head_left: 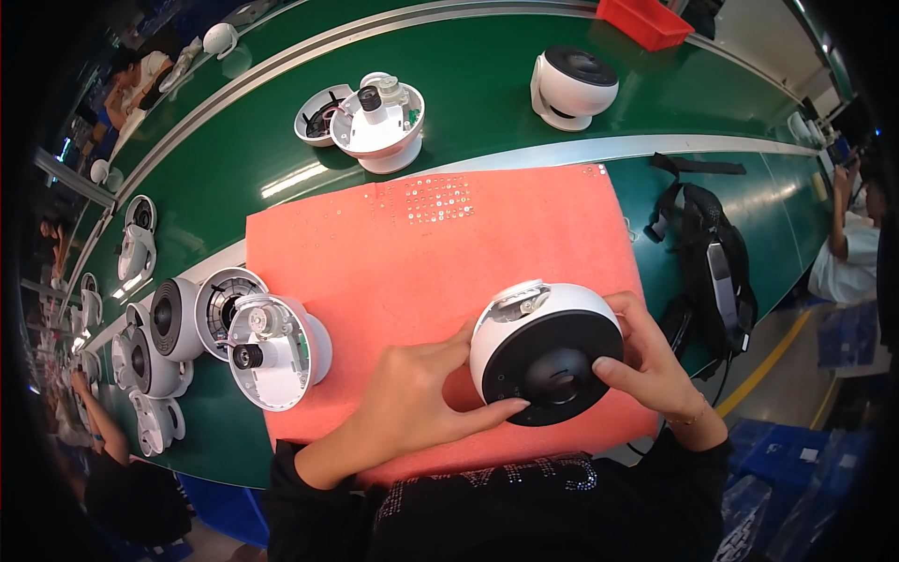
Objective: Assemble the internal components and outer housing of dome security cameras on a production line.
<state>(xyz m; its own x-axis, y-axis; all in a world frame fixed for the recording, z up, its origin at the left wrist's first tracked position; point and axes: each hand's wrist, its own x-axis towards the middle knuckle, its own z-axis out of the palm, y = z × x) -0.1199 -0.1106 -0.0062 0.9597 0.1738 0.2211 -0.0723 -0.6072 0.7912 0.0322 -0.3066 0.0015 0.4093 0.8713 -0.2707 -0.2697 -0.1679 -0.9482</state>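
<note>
A round white camera (534, 361) with a glossy black face and a dark lens dome is held over the near right part of a salmon-coloured foam mat (375, 272). My left hand (412, 389) grips its left side, thumb along the lower rim of the face. On the other side, my right hand (651, 365) wraps round the shell, thumb pressed on the black face. A gap at the camera's upper left shows inner white parts. Left of my left hand, an opened camera housing (300, 375) exposes a small black lens and a white bracket.
Small screws (438, 199) lie in rows on the mat's far part. Beyond are another opened housing (398, 140) and a finished-looking camera (576, 84). Several round units (169, 318) crowd the left. A black strapped pouch (716, 262) lies right; a red bin (646, 23) stands far back.
</note>
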